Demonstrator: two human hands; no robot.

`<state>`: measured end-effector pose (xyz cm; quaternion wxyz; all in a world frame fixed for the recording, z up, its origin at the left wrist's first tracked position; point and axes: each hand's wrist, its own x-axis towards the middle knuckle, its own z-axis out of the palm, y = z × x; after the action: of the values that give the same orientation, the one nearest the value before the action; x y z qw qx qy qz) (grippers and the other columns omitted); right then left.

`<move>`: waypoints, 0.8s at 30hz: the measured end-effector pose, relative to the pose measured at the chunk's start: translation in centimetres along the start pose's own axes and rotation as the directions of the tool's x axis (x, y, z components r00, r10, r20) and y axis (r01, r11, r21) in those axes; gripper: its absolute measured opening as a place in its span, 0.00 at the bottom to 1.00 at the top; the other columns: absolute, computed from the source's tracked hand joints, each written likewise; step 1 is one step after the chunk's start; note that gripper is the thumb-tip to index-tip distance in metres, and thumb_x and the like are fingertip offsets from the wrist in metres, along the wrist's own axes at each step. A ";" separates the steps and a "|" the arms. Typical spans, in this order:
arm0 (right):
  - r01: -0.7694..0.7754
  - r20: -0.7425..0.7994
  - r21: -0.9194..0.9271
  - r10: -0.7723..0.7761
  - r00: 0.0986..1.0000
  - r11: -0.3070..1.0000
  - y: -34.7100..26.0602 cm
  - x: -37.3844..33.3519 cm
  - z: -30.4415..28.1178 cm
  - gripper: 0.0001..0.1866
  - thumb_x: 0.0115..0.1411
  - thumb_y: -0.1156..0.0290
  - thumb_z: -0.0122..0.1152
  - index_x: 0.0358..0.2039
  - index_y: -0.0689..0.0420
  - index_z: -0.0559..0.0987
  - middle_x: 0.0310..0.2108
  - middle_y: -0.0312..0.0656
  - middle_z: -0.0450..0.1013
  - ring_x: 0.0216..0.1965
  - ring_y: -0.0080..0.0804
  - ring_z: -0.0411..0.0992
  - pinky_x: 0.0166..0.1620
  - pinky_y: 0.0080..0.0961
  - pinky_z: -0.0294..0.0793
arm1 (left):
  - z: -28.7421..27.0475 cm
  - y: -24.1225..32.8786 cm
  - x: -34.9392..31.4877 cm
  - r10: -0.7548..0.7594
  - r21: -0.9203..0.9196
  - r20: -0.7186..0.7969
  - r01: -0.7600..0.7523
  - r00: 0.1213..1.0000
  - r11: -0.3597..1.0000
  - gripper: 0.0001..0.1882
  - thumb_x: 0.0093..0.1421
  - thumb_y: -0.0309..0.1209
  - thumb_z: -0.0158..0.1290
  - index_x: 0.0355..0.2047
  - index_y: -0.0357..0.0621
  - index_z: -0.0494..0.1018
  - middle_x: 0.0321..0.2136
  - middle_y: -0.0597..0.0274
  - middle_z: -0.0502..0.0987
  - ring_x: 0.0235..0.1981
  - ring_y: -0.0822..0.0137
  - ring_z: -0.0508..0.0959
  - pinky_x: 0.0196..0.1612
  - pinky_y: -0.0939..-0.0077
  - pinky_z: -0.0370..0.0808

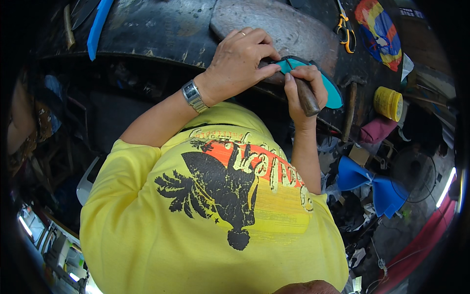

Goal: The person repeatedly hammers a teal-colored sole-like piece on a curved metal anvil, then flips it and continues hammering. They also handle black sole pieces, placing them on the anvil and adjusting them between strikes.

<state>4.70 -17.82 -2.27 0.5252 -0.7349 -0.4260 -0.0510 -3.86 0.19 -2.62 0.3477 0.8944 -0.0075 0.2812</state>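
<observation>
A teal, sole-shaped piece (332,93) with a dark edge and a thin black strip across it lies at the table's near edge. My right hand (309,84) is closed around a dark wooden handle (307,99) whose butt points toward me. The working end of this tool is hidden by the fingers and the piece. My left hand (243,60), wearing a ring and a wristwatch, bends over the piece's left end. Its thumb and fingertips close together there on something I cannot make out.
Under the hands is a worn, rounded board (274,24) on the dark table (152,34). Scissors (347,34) with yellow-black handles and a colourful oval piece (378,34) lie farther right. A hammer (350,105), yellow tub (388,103) and blue strip (99,29) flank the work.
</observation>
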 end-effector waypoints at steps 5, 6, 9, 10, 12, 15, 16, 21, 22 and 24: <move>-0.079 0.007 0.069 0.079 0.997 0.994 -0.2 0.0 -0.2 0.08 0.52 0.83 0.67 0.32 0.61 0.77 0.28 0.40 0.76 0.29 0.28 0.74 0.35 0.23 0.72 | 0.1 -0.2 -0.2 0.044 0.003 0.004 -0.044 0.999 0.999 0.09 0.53 0.34 0.67 0.34 0.49 0.83 0.36 0.68 0.79 0.41 0.66 0.78 0.46 0.69 0.69; -0.102 -0.004 0.109 0.103 0.995 0.989 -0.3 0.0 -0.3 0.08 0.52 0.83 0.67 0.32 0.61 0.78 0.29 0.40 0.76 0.30 0.27 0.73 0.36 0.23 0.72 | 0.1 -0.2 -0.2 0.054 0.006 0.002 -0.054 0.999 0.999 0.08 0.53 0.34 0.67 0.34 0.49 0.83 0.35 0.68 0.79 0.40 0.66 0.78 0.46 0.69 0.69; -0.145 -0.027 0.205 0.154 0.988 0.968 -0.4 0.1 -0.5 0.07 0.54 0.83 0.67 0.32 0.61 0.78 0.29 0.39 0.76 0.31 0.25 0.73 0.38 0.22 0.72 | 0.2 -0.4 -0.2 0.077 0.008 -0.002 -0.077 0.997 0.997 0.08 0.54 0.34 0.67 0.34 0.50 0.83 0.35 0.68 0.79 0.40 0.66 0.78 0.46 0.68 0.69; -0.162 -0.030 0.219 0.173 0.984 0.962 -0.4 0.1 -0.6 0.07 0.54 0.83 0.67 0.32 0.61 0.78 0.29 0.39 0.76 0.31 0.25 0.73 0.38 0.21 0.72 | 0.2 -0.4 -0.3 0.082 0.005 -0.003 -0.082 0.997 0.997 0.08 0.54 0.34 0.67 0.34 0.50 0.83 0.35 0.68 0.79 0.40 0.66 0.78 0.46 0.68 0.69; -0.178 -0.026 0.222 0.189 0.982 0.959 -0.5 0.1 -0.6 0.07 0.54 0.83 0.67 0.32 0.61 0.78 0.29 0.39 0.76 0.31 0.25 0.73 0.38 0.21 0.72 | 0.1 -0.5 -0.3 0.092 0.005 -0.005 -0.092 0.996 0.996 0.08 0.54 0.34 0.67 0.34 0.50 0.83 0.35 0.68 0.79 0.40 0.66 0.78 0.45 0.68 0.69; -0.175 -0.008 0.193 0.180 0.984 0.965 -0.5 0.1 -0.6 0.07 0.54 0.82 0.68 0.32 0.61 0.79 0.29 0.39 0.76 0.31 0.25 0.73 0.38 0.21 0.72 | 0.2 -0.6 -0.3 0.103 0.007 -0.005 -0.103 0.995 0.995 0.08 0.54 0.34 0.67 0.35 0.50 0.83 0.35 0.69 0.79 0.40 0.66 0.78 0.45 0.69 0.69; -0.175 0.000 0.187 0.178 0.984 0.967 -0.5 0.2 -0.6 0.07 0.54 0.82 0.68 0.32 0.61 0.79 0.29 0.39 0.76 0.31 0.24 0.73 0.38 0.21 0.72 | 0.2 -0.6 -0.3 0.105 0.007 -0.004 -0.105 0.994 0.994 0.08 0.54 0.34 0.67 0.35 0.50 0.83 0.35 0.69 0.79 0.39 0.67 0.78 0.45 0.69 0.69; -0.142 0.033 0.105 0.140 0.990 0.984 -0.6 0.1 -0.5 0.07 0.54 0.81 0.67 0.32 0.61 0.78 0.29 0.39 0.76 0.30 0.25 0.73 0.37 0.21 0.72 | 0.2 -0.7 -0.3 0.115 0.007 -0.004 -0.115 0.993 0.993 0.08 0.55 0.34 0.66 0.35 0.50 0.83 0.35 0.69 0.79 0.39 0.67 0.77 0.45 0.69 0.69; -0.133 0.031 0.102 0.130 0.991 0.986 -0.6 0.1 -0.5 0.07 0.54 0.81 0.67 0.32 0.61 0.78 0.28 0.39 0.75 0.30 0.25 0.73 0.37 0.21 0.72 | 0.2 -0.7 -0.3 0.116 0.009 -0.003 -0.116 0.993 0.993 0.08 0.55 0.34 0.66 0.35 0.50 0.83 0.35 0.69 0.79 0.39 0.67 0.77 0.45 0.69 0.69; -0.131 0.030 0.113 0.128 0.991 0.985 -0.5 0.1 -0.5 0.07 0.54 0.82 0.67 0.32 0.61 0.78 0.28 0.39 0.75 0.30 0.25 0.73 0.37 0.21 0.72 | 0.3 -0.7 -0.3 0.116 0.012 -0.003 -0.116 0.993 0.993 0.08 0.55 0.34 0.66 0.35 0.49 0.83 0.35 0.69 0.79 0.38 0.67 0.77 0.45 0.69 0.69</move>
<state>4.57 -18.07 -1.61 0.5638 -0.7303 -0.3854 0.0160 -3.86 0.50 -3.37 0.3254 0.8941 -0.0572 0.3025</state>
